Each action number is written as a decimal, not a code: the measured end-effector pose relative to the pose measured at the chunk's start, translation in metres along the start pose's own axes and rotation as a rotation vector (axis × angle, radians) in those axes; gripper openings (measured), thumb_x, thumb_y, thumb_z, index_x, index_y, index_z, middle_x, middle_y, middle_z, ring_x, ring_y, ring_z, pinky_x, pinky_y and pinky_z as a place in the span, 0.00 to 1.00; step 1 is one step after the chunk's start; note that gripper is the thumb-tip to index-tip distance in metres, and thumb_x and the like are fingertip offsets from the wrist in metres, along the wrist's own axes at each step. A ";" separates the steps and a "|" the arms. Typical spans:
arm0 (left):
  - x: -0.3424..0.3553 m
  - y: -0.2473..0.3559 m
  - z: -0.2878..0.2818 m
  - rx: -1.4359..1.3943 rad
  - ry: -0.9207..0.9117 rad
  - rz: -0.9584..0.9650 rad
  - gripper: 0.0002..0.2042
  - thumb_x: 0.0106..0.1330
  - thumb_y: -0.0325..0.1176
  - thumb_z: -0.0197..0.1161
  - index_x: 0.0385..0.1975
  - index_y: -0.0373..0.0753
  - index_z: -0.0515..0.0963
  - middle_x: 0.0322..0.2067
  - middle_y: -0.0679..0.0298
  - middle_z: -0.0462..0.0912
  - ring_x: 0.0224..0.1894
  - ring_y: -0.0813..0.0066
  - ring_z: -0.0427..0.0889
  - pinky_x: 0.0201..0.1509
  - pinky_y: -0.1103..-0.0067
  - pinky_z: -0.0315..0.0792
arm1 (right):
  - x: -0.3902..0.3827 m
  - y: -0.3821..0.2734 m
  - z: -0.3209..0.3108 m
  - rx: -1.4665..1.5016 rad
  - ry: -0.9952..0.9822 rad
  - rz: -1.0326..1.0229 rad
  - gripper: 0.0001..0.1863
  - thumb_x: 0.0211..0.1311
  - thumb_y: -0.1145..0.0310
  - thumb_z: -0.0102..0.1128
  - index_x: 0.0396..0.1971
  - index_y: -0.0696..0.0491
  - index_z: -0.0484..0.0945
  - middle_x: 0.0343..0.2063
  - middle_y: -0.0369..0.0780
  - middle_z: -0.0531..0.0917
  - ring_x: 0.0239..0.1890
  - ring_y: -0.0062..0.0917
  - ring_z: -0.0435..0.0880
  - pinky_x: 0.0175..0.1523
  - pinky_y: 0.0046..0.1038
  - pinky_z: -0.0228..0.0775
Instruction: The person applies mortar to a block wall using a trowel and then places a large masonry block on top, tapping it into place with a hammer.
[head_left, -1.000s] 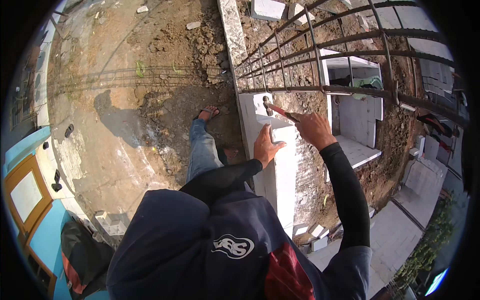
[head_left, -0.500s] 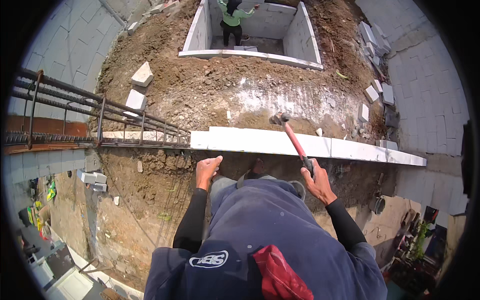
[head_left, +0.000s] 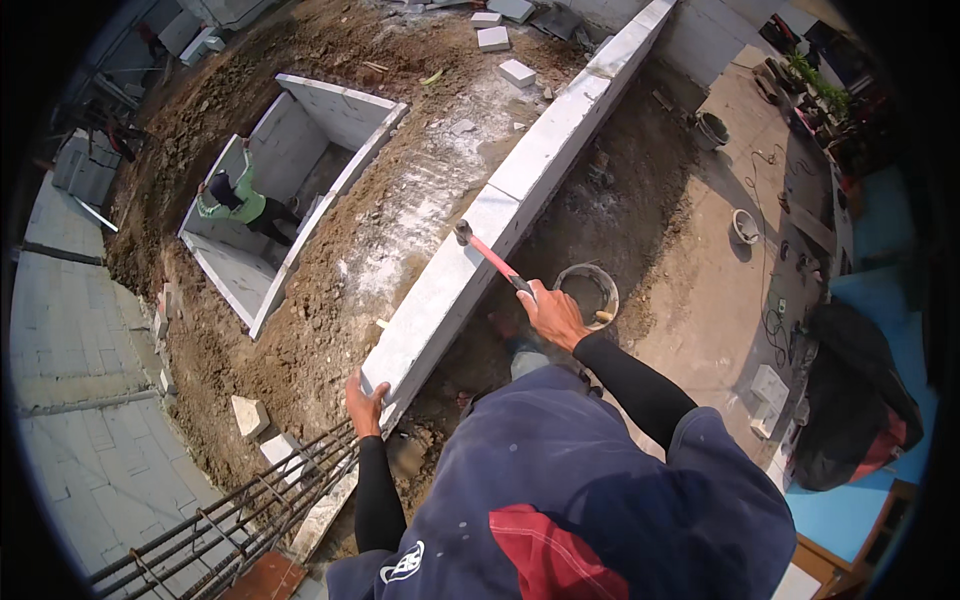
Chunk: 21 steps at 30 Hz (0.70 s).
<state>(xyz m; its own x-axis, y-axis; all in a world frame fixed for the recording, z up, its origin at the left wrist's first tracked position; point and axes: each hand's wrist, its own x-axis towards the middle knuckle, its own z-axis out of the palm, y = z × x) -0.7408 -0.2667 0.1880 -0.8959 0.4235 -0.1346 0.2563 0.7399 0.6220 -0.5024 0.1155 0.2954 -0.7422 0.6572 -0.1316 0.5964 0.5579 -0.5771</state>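
My right hand (head_left: 556, 314) is wrapped around the black grip of a hammer (head_left: 493, 261) with a red shaft. The hammer's head lies over the top of a low wall of white blocks (head_left: 440, 285), close to a joint; whether it touches is unclear. At the wall's near left end, my left hand (head_left: 364, 403) clasps the end block, thumb on one side and fingers on the other. Steel rebar (head_left: 230, 520) runs off from that end toward the lower left.
Beneath my right forearm stands a round bucket (head_left: 590, 290) with a handled tool in it. Another bucket (head_left: 744, 227) and cables lie on the right. Beyond the wall, a person in green (head_left: 243, 198) works inside a block-walled pit (head_left: 372, 150). Loose white blocks (head_left: 250, 415) lie on the soil.
My view has turned to the right, so the wall now runs diagonally. My left hand has gone from free above the ground to the end block. The hammer has come down to the wall's top.
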 end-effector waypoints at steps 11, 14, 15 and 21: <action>-0.004 0.008 -0.007 0.100 -0.046 -0.054 0.40 0.48 0.35 0.79 0.63 0.30 0.71 0.60 0.42 0.75 0.62 0.46 0.73 0.67 0.64 0.66 | -0.024 -0.013 0.040 0.024 -0.088 -0.129 0.17 0.73 0.56 0.53 0.39 0.58 0.70 0.18 0.53 0.80 0.23 0.53 0.81 0.29 0.53 0.70; -0.002 0.006 -0.011 0.145 -0.015 -0.029 0.40 0.48 0.37 0.79 0.63 0.30 0.72 0.58 0.42 0.77 0.61 0.48 0.75 0.67 0.66 0.67 | -0.031 -0.022 0.046 0.047 -0.047 -0.216 0.18 0.72 0.55 0.54 0.40 0.58 0.70 0.18 0.52 0.80 0.23 0.53 0.81 0.29 0.51 0.71; -0.001 0.003 -0.011 0.161 -0.014 -0.032 0.40 0.48 0.39 0.79 0.63 0.30 0.72 0.57 0.42 0.77 0.60 0.49 0.76 0.66 0.66 0.68 | -0.033 -0.023 0.049 0.063 -0.037 -0.242 0.18 0.72 0.55 0.55 0.40 0.58 0.70 0.18 0.52 0.80 0.23 0.53 0.82 0.28 0.50 0.71; 0.007 0.006 -0.005 0.181 -0.037 -0.002 0.42 0.49 0.44 0.78 0.65 0.33 0.71 0.58 0.41 0.75 0.61 0.45 0.74 0.66 0.63 0.67 | -0.018 -0.019 0.048 0.214 -0.214 -0.055 0.22 0.73 0.51 0.48 0.41 0.58 0.75 0.24 0.53 0.82 0.26 0.51 0.82 0.37 0.49 0.74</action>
<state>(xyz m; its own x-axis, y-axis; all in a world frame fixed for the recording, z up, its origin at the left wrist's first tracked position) -0.7474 -0.2617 0.1945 -0.8833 0.4381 -0.1665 0.3183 0.8215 0.4730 -0.5149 0.0689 0.2703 -0.8328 0.4945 -0.2487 0.4920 0.4555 -0.7420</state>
